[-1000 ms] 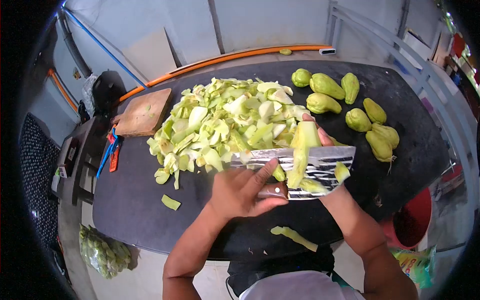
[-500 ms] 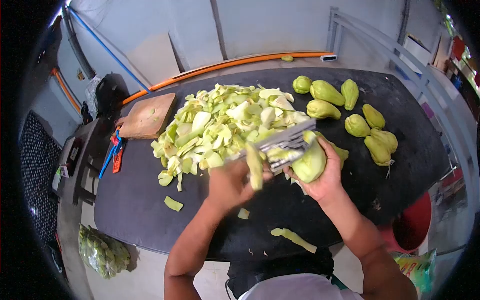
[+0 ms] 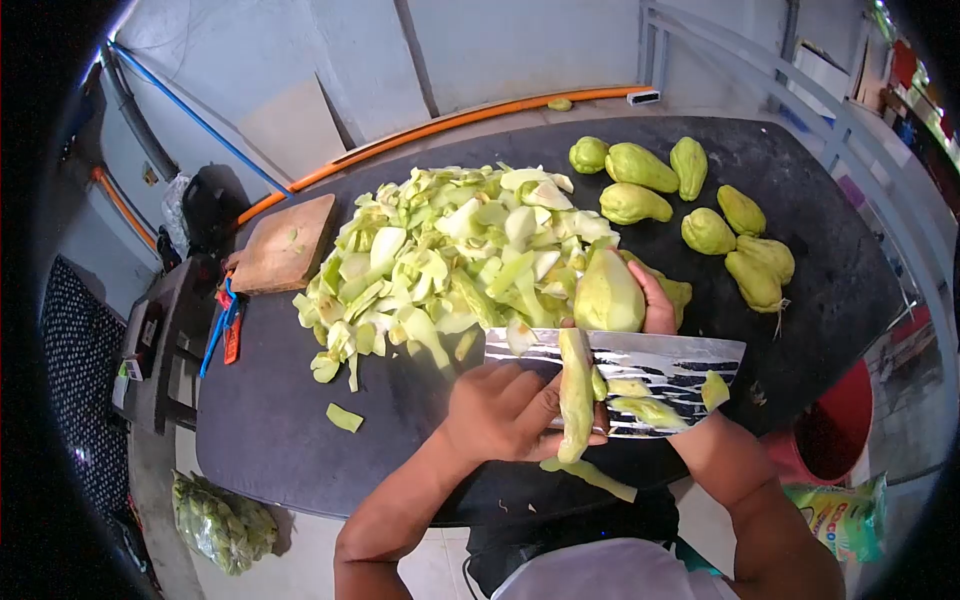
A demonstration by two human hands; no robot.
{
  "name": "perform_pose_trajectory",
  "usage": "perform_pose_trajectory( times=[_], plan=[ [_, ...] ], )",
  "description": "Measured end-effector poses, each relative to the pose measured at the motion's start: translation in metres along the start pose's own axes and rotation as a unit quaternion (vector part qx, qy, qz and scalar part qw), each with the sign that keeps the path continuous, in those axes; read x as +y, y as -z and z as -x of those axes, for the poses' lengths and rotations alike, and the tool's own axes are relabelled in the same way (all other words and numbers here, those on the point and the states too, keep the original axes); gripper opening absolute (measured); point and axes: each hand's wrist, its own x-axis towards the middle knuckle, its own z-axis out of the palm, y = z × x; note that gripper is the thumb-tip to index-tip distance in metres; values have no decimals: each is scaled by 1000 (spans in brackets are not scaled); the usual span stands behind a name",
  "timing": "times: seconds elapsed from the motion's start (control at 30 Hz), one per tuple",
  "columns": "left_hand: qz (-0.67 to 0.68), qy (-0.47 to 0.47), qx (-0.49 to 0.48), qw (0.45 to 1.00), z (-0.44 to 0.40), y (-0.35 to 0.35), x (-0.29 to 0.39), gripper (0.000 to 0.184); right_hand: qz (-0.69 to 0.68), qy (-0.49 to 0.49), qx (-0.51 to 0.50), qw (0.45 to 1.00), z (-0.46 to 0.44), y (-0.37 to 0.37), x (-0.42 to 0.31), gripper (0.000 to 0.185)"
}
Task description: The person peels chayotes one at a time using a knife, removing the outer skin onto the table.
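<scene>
My left hand (image 3: 505, 410) is closed on the handle of a broad cleaver (image 3: 665, 375), whose blade points right and has scraps of peel stuck to it. A long strip of peel (image 3: 575, 395) lies across the blade by the handle. Behind the blade, my right hand (image 3: 655, 300) holds a partly peeled chayote (image 3: 608, 292); most of that hand's fingers are hidden. Beyond and to the left is a large heap of pale green peelings (image 3: 440, 250). Several whole chayotes (image 3: 640, 167) lie at the back right of the dark table (image 3: 290, 430).
A wooden cutting board (image 3: 285, 245) lies at the table's left edge, beside a blue and orange tool (image 3: 230, 325). Loose peel (image 3: 345, 417) is nearer me. On the floor are a bag of greens (image 3: 222, 522) and a red bin (image 3: 835, 430).
The cleaver has swung from a tilted position over the chayote to nearly level in front of it. The peel strip now lies over the blade, and the chayote stands more upright.
</scene>
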Motion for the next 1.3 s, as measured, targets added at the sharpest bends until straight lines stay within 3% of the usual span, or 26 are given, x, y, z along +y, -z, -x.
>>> perform_pose_trajectory(
  times=[0.2, 0.4, 0.5, 0.6, 0.63, 0.8, 0.9, 1.0, 1.07, 1.13, 1.2, 1.23, 1.27, 1.3],
  plan=[
    [-7, -14, 10, 1000, 5, -4, -4, 63, 3, 6, 13, 1000, -1, -1, 0, 39],
    [-23, 30, 27, 999, 8, 6, -20, 63, 50, 13, -18, 999, 4, -4, 0, 42],
    [-20, 49, -6, 999, 9, 11, -13, 65, 106, 72, 34, 991, 7, -16, 4, 46],
    [28, 11, 44, 999, 4, -1, -5, 64, 132, 104, 33, 985, 3, -18, 5, 49],
    [24, 20, 9, 999, 3, 4, -2, 62, 127, 95, 33, 987, 4, -19, 6, 49],
    [13, 53, 36, 998, 12, 8, -27, 58, 103, 68, -1, 992, 3, -21, 9, 52],
    [-12, 83, 0, 997, 19, 12, -34, 55, 76, 68, -21, 995, 1, -18, 11, 53],
    [11, 85, 10, 996, 11, 14, -26, 54, 94, 75, -49, 992, 1, -21, 11, 55],
    [21, 76, 18, 997, 6, 15, -17, 54, 140, 30, -38, 989, 7, -19, 6, 56],
    [62, 132, -1, 989, 7, 15, -19, 40, 74, 32, -18, 997, 5, -24, 13, 53],
    [134, 203, -20, 970, 14, 16, -39, 32, 155, 111, 31, 981, 8, -24, 17, 51],
    [111, 271, -20, 956, 20, 17, -48, 22, 155, 78, 34, 984, 8, -17, 14, 48],
    [122, 338, -5, 933, 27, 14, -56, 24, 156, 46, 36, 986, 9, -10, 10, 45],
    [103, 344, -7, 933, 33, 14, -62, 29, 131, 26, 24, 991, 12, -15, 11, 44]
  ],
)
